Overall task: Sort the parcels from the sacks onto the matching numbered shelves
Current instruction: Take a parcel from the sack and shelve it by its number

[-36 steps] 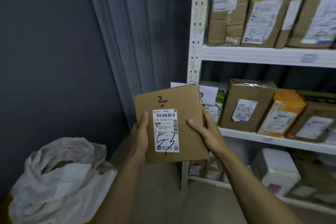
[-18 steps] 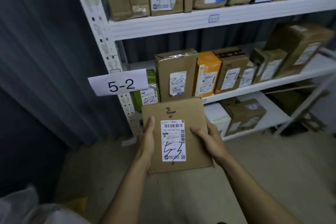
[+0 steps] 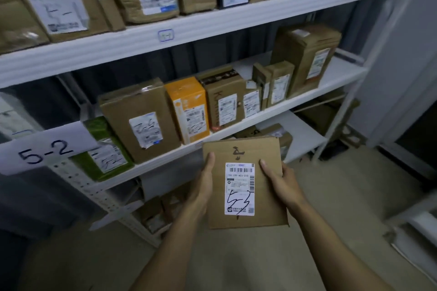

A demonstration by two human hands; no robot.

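A single head-worn camera stands close before the rack (image 3: 212, 28), facing forward and down, tilted so the shelves slant up to the right. Its wide view takes in three shelves and the floor (image 3: 331, 231) below the rack. The hands (image 3: 203, 186) come in nearest, low in front of the rack.

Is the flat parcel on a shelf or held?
Held: left hand and right hand grip the flat parcel by its sides.
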